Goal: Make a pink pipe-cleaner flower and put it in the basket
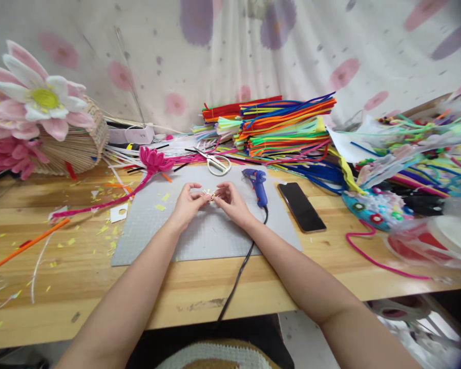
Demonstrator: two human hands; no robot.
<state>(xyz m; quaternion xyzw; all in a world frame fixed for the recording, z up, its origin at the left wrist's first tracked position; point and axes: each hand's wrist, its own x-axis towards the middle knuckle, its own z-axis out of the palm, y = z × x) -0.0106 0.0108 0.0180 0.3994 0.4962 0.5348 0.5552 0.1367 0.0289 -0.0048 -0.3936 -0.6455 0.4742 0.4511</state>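
Over the middle of the grey cutting mat (146, 246), my left hand (188, 205) and my right hand (232, 204) meet, fingertips pinched on a small bundle of pale yellow and white strands (208, 196). The bundle's short tips fan out between the fingers; its lower part is hidden by them. To the right of my right hand lies a blue glue gun (258, 185), its black cord running down past my right wrist. Scissors (218, 165) with pale handles rest just beyond my hands. A magenta fuzzy flower (153, 160) on a long stem lies at the mat's left.
Stacks of colourful pipe cleaners (284, 128) line the back. A black phone (301, 207) lies right of the mat. A basket (77, 138) with large pink and white flowers (44, 100) stands left. An orange pipe cleaner (30, 243) and yellow scraps lie on the wooden table (80, 292).
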